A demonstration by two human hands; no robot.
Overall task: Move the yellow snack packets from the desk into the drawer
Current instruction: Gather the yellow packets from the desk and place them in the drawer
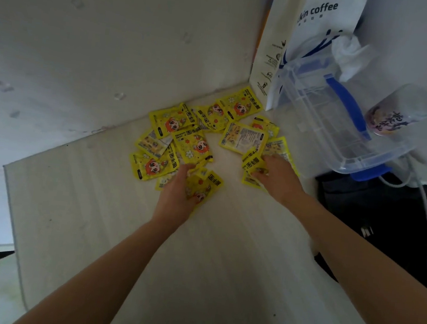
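My left hand (176, 192) closes on a yellow snack packet (205, 187) at the centre of the frame, its fingers curled over the wrapper on the pale desk (207, 268). My right hand (276, 176), to its right, grips a small bunch of packets (252, 164) pressed against the desktop. More packets (177, 141) lie scattered just above both hands, toward the wall corner. A clear plastic box (333, 122) with blue handles sits at upper right, beside a white coffee bag (303, 38).
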